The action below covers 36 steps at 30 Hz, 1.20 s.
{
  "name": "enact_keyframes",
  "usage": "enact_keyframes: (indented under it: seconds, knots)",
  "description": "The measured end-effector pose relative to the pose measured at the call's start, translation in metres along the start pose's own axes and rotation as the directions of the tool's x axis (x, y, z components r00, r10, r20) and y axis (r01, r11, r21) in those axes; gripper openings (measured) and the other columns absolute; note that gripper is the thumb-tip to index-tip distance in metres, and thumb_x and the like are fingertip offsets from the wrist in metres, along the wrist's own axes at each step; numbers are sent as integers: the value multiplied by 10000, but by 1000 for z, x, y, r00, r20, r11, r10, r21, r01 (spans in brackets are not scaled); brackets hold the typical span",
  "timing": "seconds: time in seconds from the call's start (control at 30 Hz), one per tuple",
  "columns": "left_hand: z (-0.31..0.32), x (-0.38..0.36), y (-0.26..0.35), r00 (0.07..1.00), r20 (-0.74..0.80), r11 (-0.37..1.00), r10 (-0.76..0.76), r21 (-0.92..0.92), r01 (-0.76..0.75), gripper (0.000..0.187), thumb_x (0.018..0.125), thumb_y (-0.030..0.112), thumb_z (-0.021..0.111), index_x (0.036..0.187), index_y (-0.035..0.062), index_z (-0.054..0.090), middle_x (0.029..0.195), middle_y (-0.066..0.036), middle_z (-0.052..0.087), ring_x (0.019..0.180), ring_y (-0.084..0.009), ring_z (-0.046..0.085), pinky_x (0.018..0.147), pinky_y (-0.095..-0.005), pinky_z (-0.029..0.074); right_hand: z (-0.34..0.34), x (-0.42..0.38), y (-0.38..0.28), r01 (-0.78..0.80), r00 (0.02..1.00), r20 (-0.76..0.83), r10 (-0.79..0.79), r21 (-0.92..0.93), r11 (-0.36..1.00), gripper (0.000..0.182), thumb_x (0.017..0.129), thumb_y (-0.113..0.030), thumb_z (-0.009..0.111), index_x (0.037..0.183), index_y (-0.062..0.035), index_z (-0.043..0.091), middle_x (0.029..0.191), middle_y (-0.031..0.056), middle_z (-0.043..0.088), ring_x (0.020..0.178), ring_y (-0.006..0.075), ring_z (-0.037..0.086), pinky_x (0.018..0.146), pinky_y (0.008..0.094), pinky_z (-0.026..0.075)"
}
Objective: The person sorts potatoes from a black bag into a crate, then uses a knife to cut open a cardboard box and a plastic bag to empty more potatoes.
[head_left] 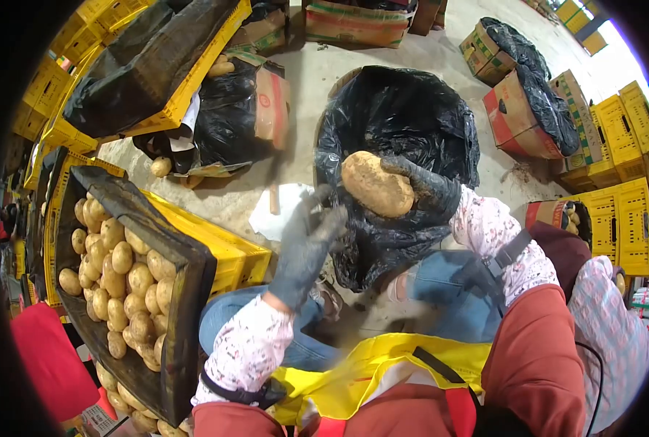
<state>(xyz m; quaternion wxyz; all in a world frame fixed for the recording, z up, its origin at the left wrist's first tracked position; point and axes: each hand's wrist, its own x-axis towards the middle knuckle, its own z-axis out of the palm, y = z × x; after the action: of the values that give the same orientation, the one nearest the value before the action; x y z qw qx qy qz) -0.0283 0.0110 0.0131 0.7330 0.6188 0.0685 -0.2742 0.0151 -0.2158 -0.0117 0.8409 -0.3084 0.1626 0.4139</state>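
Observation:
A large brownish potato (375, 183) is held in my right hand (428, 186), which wears a dark glove. It is over a box lined with a black plastic bag (404, 109); the inside of the bag looks dark. My left hand (310, 244), in a grey-black glove, is just left of the potato and apart from it. Its fingers are spread and slightly blurred, with nothing seen in them. Beneath the left hand lies a white sheet (284, 207) on the floor. To the left, a black-lined crate (186, 320) bears many potatoes (124, 273).
Yellow crates (226, 255) stand at left, with more yellow crates (616, 211) at right. Cardboard boxes with black liners (521, 120) sit farther back. Another lined box (237, 116) is at upper left, a potato (161, 167) beside it. People's sleeves (608, 320) show at the right.

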Motion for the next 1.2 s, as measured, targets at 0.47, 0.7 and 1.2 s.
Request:
enact_keyframes:
  seconds: [0.47,0.7,1.2]
  knots:
    - [-1,2,-7,990,103,984,93,-164,-75,403,841,212,610,1167,27,462,1064,-92,544,928,-170,564,671,-300,532,42,-39,46,228,973,35,-227,-42,973,391,900,-257,498,1201,-9,478,1110,90,580,961,142,583,804,275,495]
    - [0,6,-9,992,117,989,38,-147,-21,430,836,191,617,1188,11,448,1092,-96,548,962,-171,560,703,-291,526,20,-46,49,448,879,164,-449,-610,654,436,837,-203,566,1218,-16,466,1122,110,554,1018,206,556,842,354,504]
    - [2,5,-13,978,201,972,56,-236,-7,532,870,283,569,1288,12,384,1161,-106,521,1028,-195,538,813,-309,483,29,-55,42,257,966,72,-247,-310,915,606,665,-38,577,1252,7,437,1151,110,530,993,179,556,836,267,502]
